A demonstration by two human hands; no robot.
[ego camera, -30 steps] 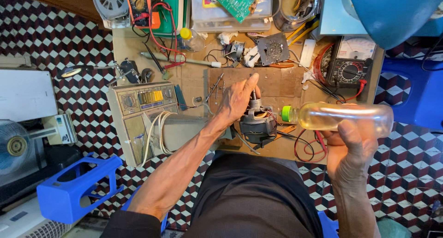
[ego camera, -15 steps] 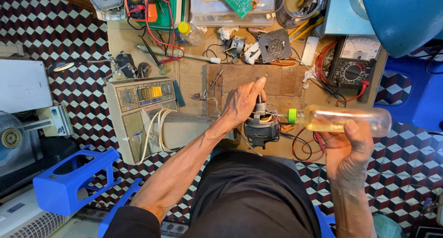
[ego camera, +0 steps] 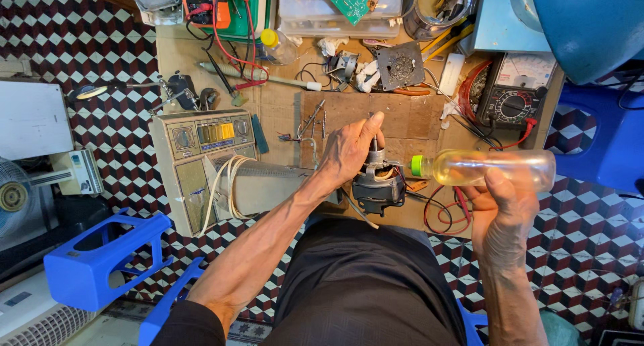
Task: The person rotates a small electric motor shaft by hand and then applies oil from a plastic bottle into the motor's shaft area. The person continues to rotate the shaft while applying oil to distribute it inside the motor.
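Sitting near the front edge of the cluttered wooden surface, the small grey electric motor has its shaft pinched by the left hand, fingers closed. The right hand wraps a clear plastic bottle with green cap sideways beside it; a beige timer box sits left.

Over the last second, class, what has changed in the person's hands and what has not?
Little moved. The right hand has tipped the clear bottle slightly, its green cap end nearer the small motor. The left hand stays on the motor's shaft, fingers pinched at its top. Nothing was picked up or let go.
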